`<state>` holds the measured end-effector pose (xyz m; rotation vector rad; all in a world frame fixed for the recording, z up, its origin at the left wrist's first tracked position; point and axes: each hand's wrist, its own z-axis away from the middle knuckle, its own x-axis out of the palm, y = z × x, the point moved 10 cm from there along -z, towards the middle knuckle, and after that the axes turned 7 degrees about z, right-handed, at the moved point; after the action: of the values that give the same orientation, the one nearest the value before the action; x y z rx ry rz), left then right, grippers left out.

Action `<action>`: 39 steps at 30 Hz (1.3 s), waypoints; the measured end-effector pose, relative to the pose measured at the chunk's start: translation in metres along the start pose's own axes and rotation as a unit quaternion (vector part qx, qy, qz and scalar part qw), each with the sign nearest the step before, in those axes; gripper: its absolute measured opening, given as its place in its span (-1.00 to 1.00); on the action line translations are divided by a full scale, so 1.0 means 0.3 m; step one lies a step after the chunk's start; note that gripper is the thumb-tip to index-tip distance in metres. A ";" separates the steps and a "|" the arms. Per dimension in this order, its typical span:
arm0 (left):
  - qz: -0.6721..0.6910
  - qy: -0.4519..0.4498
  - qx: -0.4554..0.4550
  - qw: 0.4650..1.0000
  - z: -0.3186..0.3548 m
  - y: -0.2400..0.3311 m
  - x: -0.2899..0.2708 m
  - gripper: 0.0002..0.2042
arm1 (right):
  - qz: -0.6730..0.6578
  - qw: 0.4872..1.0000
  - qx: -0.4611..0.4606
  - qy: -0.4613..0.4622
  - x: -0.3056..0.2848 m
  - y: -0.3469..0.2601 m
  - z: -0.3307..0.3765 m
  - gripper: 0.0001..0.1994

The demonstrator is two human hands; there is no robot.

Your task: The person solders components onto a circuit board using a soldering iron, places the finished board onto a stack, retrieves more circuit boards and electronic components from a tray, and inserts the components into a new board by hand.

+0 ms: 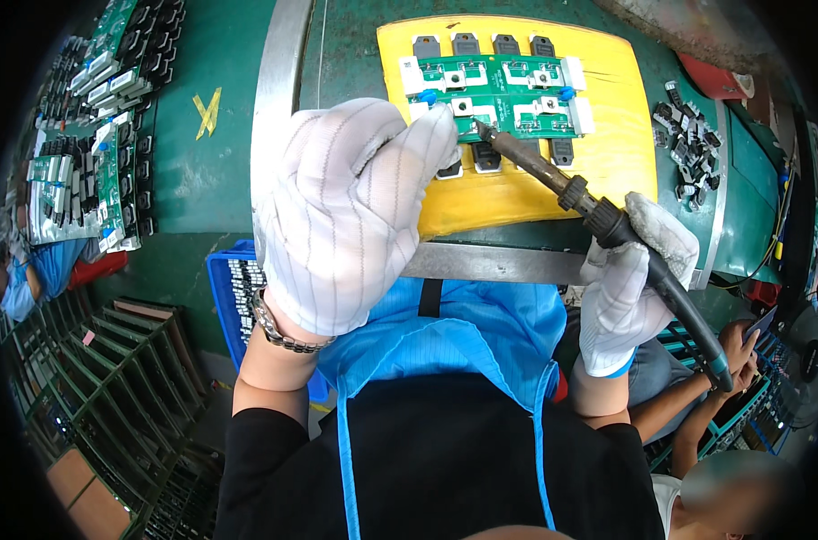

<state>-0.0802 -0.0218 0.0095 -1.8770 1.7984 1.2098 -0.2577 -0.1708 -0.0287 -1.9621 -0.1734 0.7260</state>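
Note:
A soldering iron is gripped in my right hand, which wears a white striped glove. The iron slants up to the left, and its tip meets the green circuit board near the lower middle. My left hand, gloved alike, is closed in a pinch at the board's lower left; what the fingertips hold, if anything, is hidden. Black flat components stick out along the board's upper and lower sides. White blocks sit at its ends, with a blue part near the right one. Beneath lies a yellow pad.
Loose black components lie in a pile at the right, below a red container. Finished-looking boards are stacked at the far left. A blue bin stands by my left forearm. Another person's hands show at the lower right.

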 end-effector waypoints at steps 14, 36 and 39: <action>-0.092 0.092 0.059 0.990 -0.006 0.039 -0.110 -0.71 | -0.141 0.988 0.016 0.062 -0.023 0.028 -0.018 -0.57; 0.186 0.041 -0.017 0.982 0.082 -0.018 -0.211 -0.71 | 0.120 0.966 -0.067 0.219 -0.317 -0.078 -0.145 -0.71; 0.109 -0.010 0.026 0.994 0.082 0.081 -0.167 -0.61 | -0.006 0.989 -0.123 0.087 -0.144 -0.159 -0.043 -0.68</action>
<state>-0.1058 0.0254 0.0384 -1.6679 2.0466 1.2347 -0.2768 -0.1749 0.0339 -2.2474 -0.1743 0.5421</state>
